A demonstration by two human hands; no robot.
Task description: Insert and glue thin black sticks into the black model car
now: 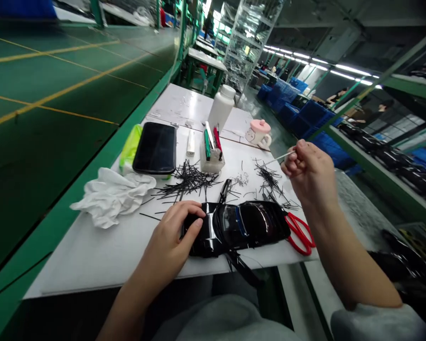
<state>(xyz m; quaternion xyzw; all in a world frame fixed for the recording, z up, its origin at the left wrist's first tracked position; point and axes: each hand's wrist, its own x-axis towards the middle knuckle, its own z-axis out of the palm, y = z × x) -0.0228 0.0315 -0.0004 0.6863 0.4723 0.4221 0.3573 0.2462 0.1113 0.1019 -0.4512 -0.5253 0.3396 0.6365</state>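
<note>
A glossy black model car [259,222] lies across the near part of the white table, a door-like part sticking out on each side. My left hand [173,232] grips its left end, thumb and fingers closed over the body. Raised above the table's right edge, my right hand [308,166] pinches a thin white stick [280,157] that points left. Under the stick's tip is a pile of thin black strips [270,179]. Red-handled scissors [300,233] lie at the car's right end, their blades mostly hidden. Small clear bits [242,178] are scattered behind the car.
Another heap of black strips [191,180] lies behind my left hand. Further left are a crumpled white cloth [113,194] and a dark tablet-like device [156,148]. A pen holder [213,163], white bottle [222,106] and lidded mug [259,133] stand at the back. Shelves [386,161] hold black parts.
</note>
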